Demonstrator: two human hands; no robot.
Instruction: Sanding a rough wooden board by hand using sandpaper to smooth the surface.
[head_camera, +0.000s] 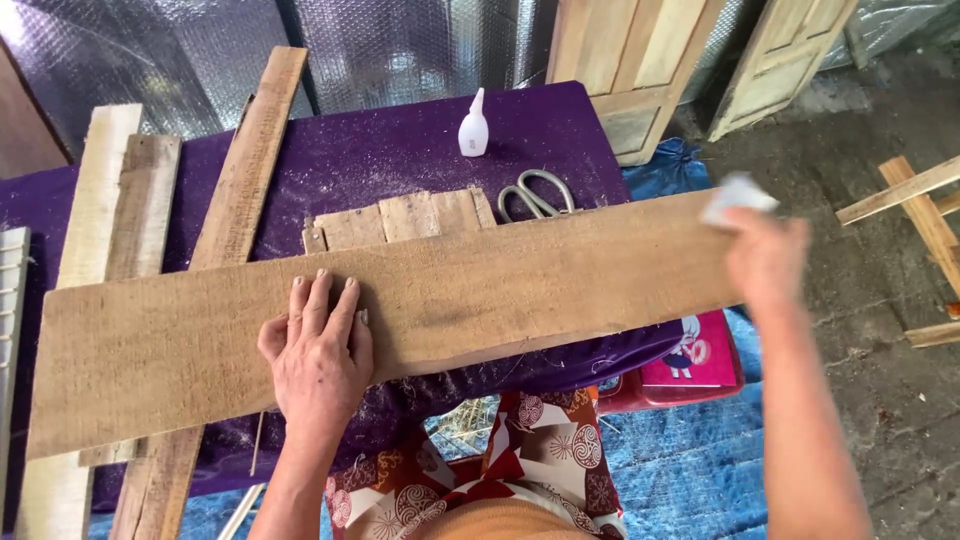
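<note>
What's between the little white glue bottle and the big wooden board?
In the head view: metal scissors and small wooden pieces on the purple cloth.

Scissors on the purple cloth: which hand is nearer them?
Left. The left hand lies flat on the board, below-left of the scissors; the right hand is farther off at the board's right end.

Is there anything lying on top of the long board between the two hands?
Nothing visible. The board is bare between the left hand, which lies flat on it, and the right hand at its far end. Scissors and small wood pieces lie behind it.
</note>
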